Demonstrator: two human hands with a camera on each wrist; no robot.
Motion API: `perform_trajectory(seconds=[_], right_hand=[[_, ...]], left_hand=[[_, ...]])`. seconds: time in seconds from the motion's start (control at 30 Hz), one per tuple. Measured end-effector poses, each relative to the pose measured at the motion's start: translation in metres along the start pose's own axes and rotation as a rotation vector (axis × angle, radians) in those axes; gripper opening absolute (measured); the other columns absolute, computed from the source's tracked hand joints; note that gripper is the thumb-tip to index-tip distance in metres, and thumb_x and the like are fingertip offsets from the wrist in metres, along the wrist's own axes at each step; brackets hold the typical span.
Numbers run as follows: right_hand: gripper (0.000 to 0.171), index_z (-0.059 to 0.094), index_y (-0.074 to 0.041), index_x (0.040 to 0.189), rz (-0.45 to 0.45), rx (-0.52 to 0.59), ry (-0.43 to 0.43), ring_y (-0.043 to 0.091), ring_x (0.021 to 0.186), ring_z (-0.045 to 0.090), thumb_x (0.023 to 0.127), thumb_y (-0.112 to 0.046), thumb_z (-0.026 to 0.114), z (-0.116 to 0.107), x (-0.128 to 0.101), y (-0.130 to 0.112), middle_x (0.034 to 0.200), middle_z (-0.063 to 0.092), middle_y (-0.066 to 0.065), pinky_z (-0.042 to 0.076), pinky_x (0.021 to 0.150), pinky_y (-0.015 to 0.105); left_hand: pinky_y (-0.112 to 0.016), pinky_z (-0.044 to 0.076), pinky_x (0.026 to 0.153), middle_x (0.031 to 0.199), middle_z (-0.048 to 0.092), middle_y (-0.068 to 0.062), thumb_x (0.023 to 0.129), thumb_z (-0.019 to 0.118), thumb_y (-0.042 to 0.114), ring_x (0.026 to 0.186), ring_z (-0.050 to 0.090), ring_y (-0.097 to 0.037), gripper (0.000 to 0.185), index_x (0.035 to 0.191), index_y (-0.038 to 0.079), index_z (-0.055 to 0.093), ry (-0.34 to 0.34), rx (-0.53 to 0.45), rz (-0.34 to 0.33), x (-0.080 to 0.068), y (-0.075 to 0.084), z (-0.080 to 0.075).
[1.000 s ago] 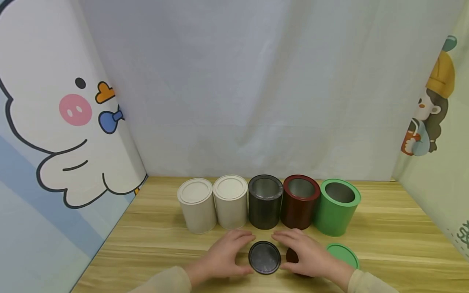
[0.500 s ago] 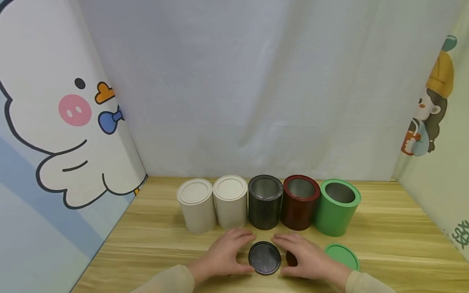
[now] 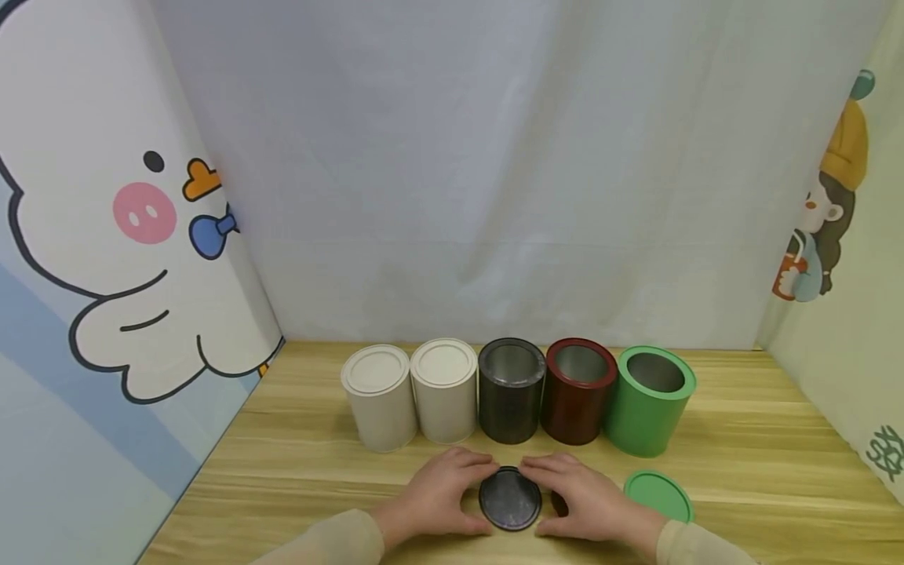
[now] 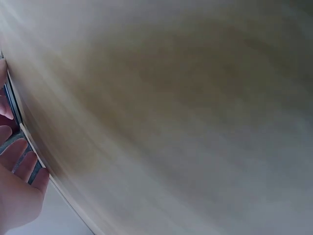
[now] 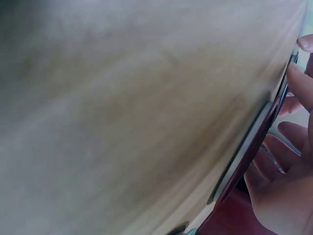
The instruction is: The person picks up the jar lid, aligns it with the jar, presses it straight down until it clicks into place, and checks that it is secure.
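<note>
A round black lid (image 3: 510, 499) lies flat on the wooden table (image 3: 763, 471), in front of an open black can (image 3: 511, 390). My left hand (image 3: 452, 490) grips the lid's left rim with curled fingers and thumb. On the other side my right hand (image 3: 579, 494) grips the right rim the same way. A dark red lid (image 3: 560, 503) is mostly hidden under my right hand. In the blurred wrist views only fingers show: left fingers (image 4: 19, 186) and right fingers (image 5: 288, 181), each at the frame's edge.
Behind the hands stand two closed white cans (image 3: 379, 396) (image 3: 445, 390), then an open red can (image 3: 577, 390) and an open green can (image 3: 650, 400). A green lid (image 3: 658, 496) lies at the right. Curtains and cartoon panels wall in the table.
Both hands have closed in from the sides onto the black lid and now grip its rim. My right hand covers more of the red lid.
</note>
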State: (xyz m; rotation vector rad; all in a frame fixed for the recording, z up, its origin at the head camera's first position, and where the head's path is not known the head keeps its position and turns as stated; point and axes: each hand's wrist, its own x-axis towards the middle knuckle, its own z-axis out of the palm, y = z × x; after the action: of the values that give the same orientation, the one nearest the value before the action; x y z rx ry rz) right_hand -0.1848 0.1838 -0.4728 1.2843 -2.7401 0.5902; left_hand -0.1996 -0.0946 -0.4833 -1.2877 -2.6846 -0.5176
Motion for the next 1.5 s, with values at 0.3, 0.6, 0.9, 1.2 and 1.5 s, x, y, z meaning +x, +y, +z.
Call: perform_trajectory(seconds=[0.3, 0.6, 0.9, 1.2, 1.5], right_hand=[[0.062, 0.064, -0.004, 0.131, -0.043, -0.030, 0.051, 0.026, 0.118, 0.056, 0.086, -0.045, 0.076, 0.0028, 0.0026, -0.0003, 0.130, 0.062, 0.007, 0.051, 0.094, 0.041], [0.061, 0.064, -0.005, 0.131, 0.041, -0.009, -0.002, 0.023, 0.120, 0.055, 0.086, -0.045, 0.076, 0.0025, 0.0062, -0.0031, 0.130, 0.061, 0.003, 0.050, 0.096, 0.040], [0.059, 0.066, -0.004, 0.128, 0.061, 0.014, 0.002, 0.022, 0.118, 0.056, 0.083, -0.038, 0.081, 0.0048, 0.0098, -0.0047, 0.127, 0.062, 0.003, 0.050, 0.095, 0.039], [0.059, 0.067, -0.004, 0.127, 0.052, 0.048, 0.003, 0.023, 0.117, 0.056, 0.084, -0.041, 0.079, 0.0033, 0.0087, -0.0043, 0.125, 0.062, 0.003, 0.049, 0.096, 0.040], [0.060, 0.066, -0.003, 0.129, 0.066, 0.149, -0.001, 0.025, 0.117, 0.057, 0.085, -0.042, 0.078, -0.0013, 0.0050, -0.0021, 0.126, 0.062, 0.003, 0.049, 0.096, 0.041]], left_hand=[[-0.027, 0.045, 0.099, 0.125, 0.064, 0.000, 0.077, 0.082, 0.051, 0.116, 0.055, -0.014, 0.068, 0.128, 0.009, 0.067, 0.008, 0.008, 0.011, 0.0043, 0.0000, 0.0021], [-0.026, 0.045, 0.099, 0.122, 0.065, 0.001, 0.078, 0.083, 0.048, 0.114, 0.055, -0.014, 0.064, 0.126, 0.007, 0.069, 0.018, -0.006, 0.034, 0.0054, -0.0021, 0.0043], [-0.025, 0.045, 0.099, 0.120, 0.066, 0.000, 0.075, 0.086, 0.044, 0.113, 0.057, -0.015, 0.062, 0.122, 0.006, 0.071, 0.042, -0.044, 0.058, 0.0058, -0.0070, 0.0066], [-0.024, 0.044, 0.099, 0.119, 0.066, 0.001, 0.075, 0.086, 0.044, 0.114, 0.057, -0.014, 0.063, 0.122, 0.005, 0.071, 0.003, -0.077, 0.027, 0.0069, -0.0066, 0.0066], [-0.026, 0.045, 0.099, 0.119, 0.066, 0.001, 0.075, 0.087, 0.040, 0.114, 0.058, -0.014, 0.060, 0.122, 0.005, 0.071, 0.006, -0.186, 0.001, 0.0069, -0.0064, 0.0065]])
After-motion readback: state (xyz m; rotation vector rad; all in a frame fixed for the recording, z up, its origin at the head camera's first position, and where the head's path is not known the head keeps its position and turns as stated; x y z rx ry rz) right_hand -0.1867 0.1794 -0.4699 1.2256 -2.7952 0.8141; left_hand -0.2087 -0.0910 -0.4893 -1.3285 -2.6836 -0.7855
